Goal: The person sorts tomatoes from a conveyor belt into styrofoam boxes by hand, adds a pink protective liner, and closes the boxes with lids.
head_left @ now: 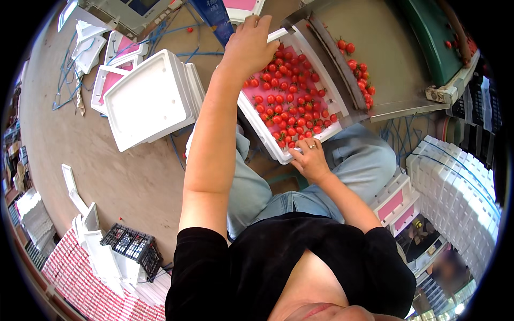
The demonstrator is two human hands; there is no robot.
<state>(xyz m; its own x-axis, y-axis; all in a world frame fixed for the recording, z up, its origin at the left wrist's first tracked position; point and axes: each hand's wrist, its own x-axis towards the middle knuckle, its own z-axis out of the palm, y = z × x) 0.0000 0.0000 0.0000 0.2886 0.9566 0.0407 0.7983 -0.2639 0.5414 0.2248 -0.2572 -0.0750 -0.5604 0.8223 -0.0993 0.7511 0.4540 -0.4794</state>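
Observation:
A white foam tray (258,121) with a pink liner lies tilted over my lap, with many small red cherry tomatoes (289,101) spread across it. My left hand (250,45) reaches to the tray's far left corner, its fingers bent over the rim. At the near edge, my right hand (311,159) pinches the rim between thumb and fingers. The left hand hides part of the far corner. Against the tray's right side stands a metal sorting table (393,53), where several more tomatoes (362,77) lie along a dark strip.
Upturned white trays (152,101) form a stack to the left, beside pink-lined trays (111,80). A blue box (212,20) stands beyond my left hand. Blue straps (67,72) litter the floor. A black crate (134,247) sits lower left; tall white tray stacks (455,179) stand at right.

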